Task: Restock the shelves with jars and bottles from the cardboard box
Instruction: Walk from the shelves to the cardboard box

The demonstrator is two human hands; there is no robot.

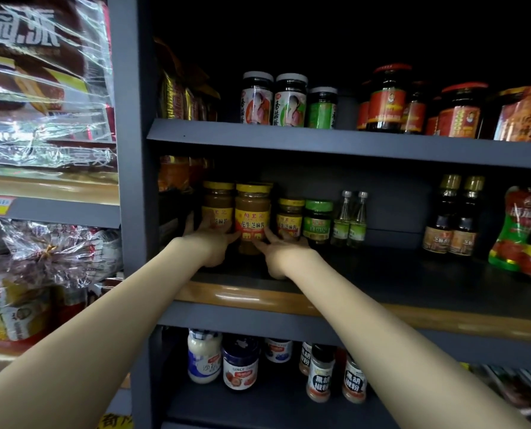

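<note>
Two hands on one peanut-sesame paste jar (252,216), upright on the middle shelf (381,270), long axis vertical. Left hand (210,243) cupping its lower left side, also touching the neighbouring jar (218,205) just beside; right hand (281,247) grasping the lower right side. Both equally near, straight ahead. Probably only a push deeper into the row needed.

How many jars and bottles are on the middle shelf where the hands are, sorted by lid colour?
Yellow-lidded jars: 3, the front one held between the left hand and right hand
Green-lidded jar: 1
Clear bottles: 2
Dark bottles with gold caps: 2
Total: 8, leaving out the pouches at the far right.
</note>
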